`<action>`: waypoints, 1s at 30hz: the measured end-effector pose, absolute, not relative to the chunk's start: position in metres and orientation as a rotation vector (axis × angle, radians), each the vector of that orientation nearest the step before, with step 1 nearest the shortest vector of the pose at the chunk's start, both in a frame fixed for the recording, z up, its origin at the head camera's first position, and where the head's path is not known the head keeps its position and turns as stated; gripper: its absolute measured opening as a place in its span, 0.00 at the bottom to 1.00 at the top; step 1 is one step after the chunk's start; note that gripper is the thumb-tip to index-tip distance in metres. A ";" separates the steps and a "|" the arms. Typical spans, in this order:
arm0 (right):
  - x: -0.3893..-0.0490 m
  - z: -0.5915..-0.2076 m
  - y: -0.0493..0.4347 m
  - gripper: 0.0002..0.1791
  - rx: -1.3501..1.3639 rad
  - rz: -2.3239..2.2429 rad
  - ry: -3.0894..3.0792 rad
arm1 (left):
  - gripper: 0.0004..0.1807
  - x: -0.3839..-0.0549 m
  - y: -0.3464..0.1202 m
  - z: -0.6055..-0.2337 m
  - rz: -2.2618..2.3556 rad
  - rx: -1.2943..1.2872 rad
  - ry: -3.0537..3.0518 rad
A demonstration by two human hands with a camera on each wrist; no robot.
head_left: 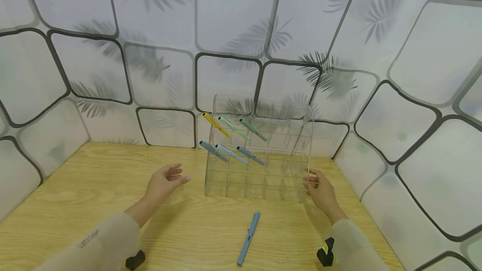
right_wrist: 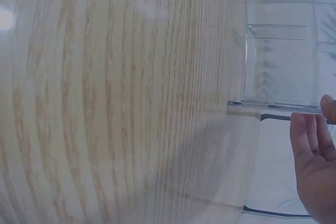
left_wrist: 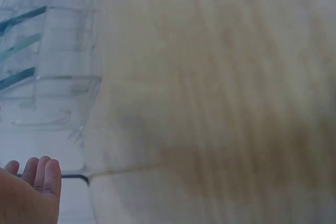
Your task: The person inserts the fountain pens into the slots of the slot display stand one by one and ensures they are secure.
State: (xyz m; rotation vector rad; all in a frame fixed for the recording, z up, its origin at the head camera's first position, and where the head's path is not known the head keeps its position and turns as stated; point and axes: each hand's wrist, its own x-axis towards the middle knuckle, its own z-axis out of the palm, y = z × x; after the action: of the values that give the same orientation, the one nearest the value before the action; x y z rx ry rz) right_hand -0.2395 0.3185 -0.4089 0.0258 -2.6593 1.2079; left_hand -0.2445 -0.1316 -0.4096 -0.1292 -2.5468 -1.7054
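A clear plastic display rack [head_left: 256, 175] stands on the table, with yellow, green and blue pens resting slantwise in its upper tiers. My right hand [head_left: 320, 191] is at the rack's right side panel. In the right wrist view, the fingers [right_wrist: 310, 135] lie along the panel's outer side and the thumb [right_wrist: 328, 107] overlaps its edge. Left of the rack, my left hand [head_left: 162, 185] hovers apart from it, holding nothing, fingers loosely bent. A loose blue pen [head_left: 248, 239] lies on the table in front of the rack, between the two forearms.
The wood-grain table [head_left: 94, 191] reaches back to patterned wall panels [head_left: 165, 74]. Another panel [head_left: 410, 149] rises close beyond the right arm. The yellow pen [head_left: 216, 125] sits at the upper left of the rack. Dark wrist-worn devices [head_left: 325, 252] show below the sleeves.
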 end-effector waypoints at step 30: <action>-0.238 -0.408 0.317 0.25 0.021 1.206 -2.652 | 0.35 -0.197 -0.042 -0.449 -1.896 -0.514 -2.577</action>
State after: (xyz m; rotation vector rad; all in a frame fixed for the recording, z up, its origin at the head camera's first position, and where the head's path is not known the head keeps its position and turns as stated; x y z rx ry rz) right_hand -0.2379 0.3173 -0.4076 0.0208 -2.6524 1.2060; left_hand -0.1970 -0.0418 -0.4485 -0.5136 -2.5770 -1.8960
